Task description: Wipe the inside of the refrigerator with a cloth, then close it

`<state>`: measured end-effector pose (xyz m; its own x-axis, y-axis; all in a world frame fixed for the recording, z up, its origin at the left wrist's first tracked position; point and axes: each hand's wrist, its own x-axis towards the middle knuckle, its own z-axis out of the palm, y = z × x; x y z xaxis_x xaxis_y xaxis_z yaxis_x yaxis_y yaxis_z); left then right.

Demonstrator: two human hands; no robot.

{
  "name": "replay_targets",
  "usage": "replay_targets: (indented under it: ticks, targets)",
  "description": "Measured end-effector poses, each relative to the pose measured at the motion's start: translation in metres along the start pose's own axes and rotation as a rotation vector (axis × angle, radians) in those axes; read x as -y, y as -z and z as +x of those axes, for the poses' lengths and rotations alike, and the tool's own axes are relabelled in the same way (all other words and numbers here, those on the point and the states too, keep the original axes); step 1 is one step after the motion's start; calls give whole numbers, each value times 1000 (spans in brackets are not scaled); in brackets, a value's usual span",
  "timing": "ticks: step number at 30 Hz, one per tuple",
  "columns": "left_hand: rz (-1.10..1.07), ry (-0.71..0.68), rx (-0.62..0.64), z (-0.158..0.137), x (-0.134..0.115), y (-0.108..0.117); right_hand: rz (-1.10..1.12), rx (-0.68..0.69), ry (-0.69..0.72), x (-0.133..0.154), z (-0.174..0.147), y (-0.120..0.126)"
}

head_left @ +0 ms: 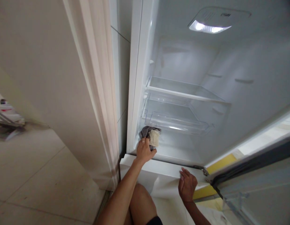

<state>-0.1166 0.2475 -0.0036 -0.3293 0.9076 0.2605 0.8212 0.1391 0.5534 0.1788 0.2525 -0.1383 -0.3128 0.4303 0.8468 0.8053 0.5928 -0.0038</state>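
Observation:
My left hand [145,150] grips a crumpled grey and beige cloth [151,135] and presses it against the bottom left corner inside an open white fridge [135,93]. My right hand [187,185] rests with fingers together on the white ledge [163,168] below the fridge opening, holding nothing. A clear drawer [175,120] sits just above the cloth, under a glass shelf [182,90].
The fridge door [259,184] hangs open at the right. A cream wall panel [65,78] stands left of the fridge. Tiled floor [37,168] spreads at the lower left, with a mop-like tool [9,125] at the far left. My bare knee [141,203] is below.

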Motion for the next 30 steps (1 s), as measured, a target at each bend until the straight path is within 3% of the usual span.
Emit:
replay_targets:
  ticks: [12,15,20,22,25,30]
  targets:
    - [-144,166,-102,3,-6,-3,126,-5,-119,7,7,1]
    - [-211,250,-161,0,-8,-6,265,74,-276,5,6,5]
    - [-339,317,-239,-15,-12,-9,619,161,-747,14,29,22]
    - [-491,315,-281,-23,-13,-10,749,194,-803,23,54,28]
    - [-918,304,-338,-34,-17,-9,992,242,-820,34,103,23]
    - [-1528,463,-367,-41,-23,3,1307,396,-1026,47,176,-17]
